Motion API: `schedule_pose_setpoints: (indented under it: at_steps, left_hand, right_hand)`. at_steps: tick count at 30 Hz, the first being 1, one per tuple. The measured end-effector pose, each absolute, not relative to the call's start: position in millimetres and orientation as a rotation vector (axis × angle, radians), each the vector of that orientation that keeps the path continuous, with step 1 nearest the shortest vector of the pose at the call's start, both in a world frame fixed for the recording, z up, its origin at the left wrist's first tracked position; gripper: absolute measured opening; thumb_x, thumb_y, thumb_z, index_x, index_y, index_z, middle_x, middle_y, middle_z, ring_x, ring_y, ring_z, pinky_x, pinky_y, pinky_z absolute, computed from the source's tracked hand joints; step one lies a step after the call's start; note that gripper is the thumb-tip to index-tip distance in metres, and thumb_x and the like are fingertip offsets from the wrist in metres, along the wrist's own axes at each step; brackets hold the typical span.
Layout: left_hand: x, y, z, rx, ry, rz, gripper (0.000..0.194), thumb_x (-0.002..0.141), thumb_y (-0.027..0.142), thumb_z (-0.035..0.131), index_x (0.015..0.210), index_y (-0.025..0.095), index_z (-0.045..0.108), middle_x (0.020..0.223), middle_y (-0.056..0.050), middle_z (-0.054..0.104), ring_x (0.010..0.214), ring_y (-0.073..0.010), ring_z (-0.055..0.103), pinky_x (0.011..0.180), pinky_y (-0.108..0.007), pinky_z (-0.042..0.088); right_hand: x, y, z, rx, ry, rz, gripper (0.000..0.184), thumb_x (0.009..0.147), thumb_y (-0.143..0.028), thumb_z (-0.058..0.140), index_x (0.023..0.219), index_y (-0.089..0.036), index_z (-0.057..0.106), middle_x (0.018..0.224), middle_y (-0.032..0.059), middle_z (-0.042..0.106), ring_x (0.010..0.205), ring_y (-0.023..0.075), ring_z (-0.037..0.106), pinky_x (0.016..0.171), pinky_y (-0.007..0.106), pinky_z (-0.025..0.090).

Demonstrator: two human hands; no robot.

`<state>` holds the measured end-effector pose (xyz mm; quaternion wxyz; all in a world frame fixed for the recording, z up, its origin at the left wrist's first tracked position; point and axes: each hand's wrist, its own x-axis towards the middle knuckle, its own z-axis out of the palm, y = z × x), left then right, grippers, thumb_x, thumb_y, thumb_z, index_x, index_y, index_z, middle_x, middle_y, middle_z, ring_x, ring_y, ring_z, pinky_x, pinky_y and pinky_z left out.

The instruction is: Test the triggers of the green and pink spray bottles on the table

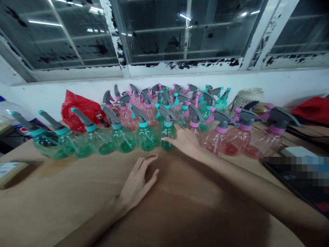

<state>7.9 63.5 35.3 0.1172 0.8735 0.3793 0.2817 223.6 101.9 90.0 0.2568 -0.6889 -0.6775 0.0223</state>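
Many small spray bottles stand along the back of a brown table (pixel 64 192). Green ones with teal collars fill the left and pink ones with pink collars the right. My right hand (pixel 183 140) reaches forward, fingers around the side of a green spray bottle (pixel 167 132) at the middle of the front row; the grip itself is partly hidden. Right beside that hand stands a pink spray bottle (pixel 214 139). My left hand (pixel 137 183) rests open on the table in front of the row, fingers spread, holding nothing.
A red plastic bag (pixel 78 109) lies behind the green bottles at left. A cream container (pixel 246 97) stands at back right beside red cloth (pixel 312 108). A dark flat object (pixel 303 185) sits at right, a small box (pixel 10 171) at left. A white wall and windows stand behind.
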Motion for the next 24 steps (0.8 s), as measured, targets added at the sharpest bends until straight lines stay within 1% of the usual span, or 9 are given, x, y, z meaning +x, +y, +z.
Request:
schedule_pose_setpoints:
  at_steps: [8,10,12,13,14,15,17,20,24]
  left_hand:
    - [19,68,37,2.550,1.074,0.808,0.028,0.093,0.025,0.046,0.121,0.026,0.047,0.120,-0.005,0.056,0.107,-0.0234,0.058,0.091,-0.042,0.048]
    - [20,68,37,2.548,1.067,0.828,0.027,0.093,0.026,0.046,0.120,0.026,0.048,0.119,-0.006,0.056,0.106,-0.0235,0.058,0.091,-0.042,0.048]
    - [20,68,37,2.532,1.070,0.838,0.027,0.094,0.027,0.045,0.121,0.026,0.048,0.119,-0.006,0.057,0.105,-0.0239,0.059,0.089,-0.042,0.049]
    - [21,68,37,2.520,1.078,0.837,0.027,0.094,0.028,0.045,0.120,0.026,0.048,0.119,-0.006,0.057,0.104,-0.0240,0.060,0.087,-0.042,0.050]
    - [22,68,38,2.506,1.090,0.830,0.027,0.093,0.029,0.046,0.120,0.027,0.049,0.118,-0.006,0.058,0.103,-0.0238,0.060,0.085,-0.041,0.051]
    - [25,68,40,2.492,1.103,0.820,0.026,0.093,0.030,0.046,0.119,0.027,0.050,0.118,-0.005,0.058,0.101,-0.0233,0.061,0.084,-0.041,0.052]
    - [34,69,45,2.468,1.128,0.802,0.025,0.092,0.031,0.046,0.116,0.026,0.050,0.113,-0.004,0.061,0.094,-0.0212,0.064,0.080,-0.037,0.053]
    - [60,77,58,2.464,1.170,0.758,0.027,0.093,0.033,0.045,0.118,0.023,0.048,0.094,-0.002,0.066,0.079,-0.0179,0.067,0.071,-0.031,0.054]
    - [113,94,81,2.515,1.294,0.628,0.045,0.091,0.043,0.050,0.128,0.019,0.045,0.077,-0.001,0.067,0.070,-0.0220,0.067,0.063,-0.031,0.050]
  right_hand:
    - [223,105,89,-1.806,-1.826,0.131,0.081,0.079,-0.055,0.058,0.138,-0.003,0.039,0.113,0.0256,0.065,0.091,0.0391,0.067,0.072,0.047,0.050]
    - [227,95,92,-1.779,-1.813,0.140,0.081,0.079,-0.054,0.058,0.140,-0.004,0.037,0.113,0.0242,0.066,0.091,0.0382,0.067,0.071,0.046,0.050]
    - [236,78,95,-1.742,-1.799,0.150,0.069,0.082,-0.052,0.057,0.135,-0.009,0.046,0.098,0.0176,0.072,0.084,0.0339,0.069,0.068,0.043,0.051]
    - [242,68,97,-1.714,-1.799,0.165,0.056,0.084,-0.050,0.055,0.127,-0.014,0.055,0.085,0.0120,0.074,0.077,0.0303,0.070,0.066,0.040,0.051]
    - [248,58,97,-1.697,-1.801,0.169,0.041,0.086,-0.048,0.052,0.115,-0.020,0.063,0.079,0.0072,0.075,0.072,0.0266,0.070,0.067,0.038,0.051]
    - [256,48,97,-1.694,-1.789,0.160,0.033,0.089,-0.046,0.050,0.104,-0.023,0.068,0.079,0.0052,0.075,0.070,0.0247,0.070,0.067,0.037,0.050]
    - [270,30,96,-1.715,-1.703,0.085,0.029,0.089,-0.045,0.050,0.099,-0.024,0.069,0.082,0.0046,0.075,0.068,0.0246,0.069,0.067,0.038,0.049]
    - [287,10,93,-1.731,-1.633,0.079,0.027,0.088,-0.043,0.052,0.099,-0.025,0.068,0.081,0.0032,0.075,0.069,0.0234,0.069,0.064,0.035,0.049]
    - [302,-9,95,-1.775,-1.620,0.166,0.025,0.087,-0.043,0.054,0.099,-0.027,0.068,0.072,-0.0005,0.072,0.059,0.0194,0.066,0.053,0.031,0.046]
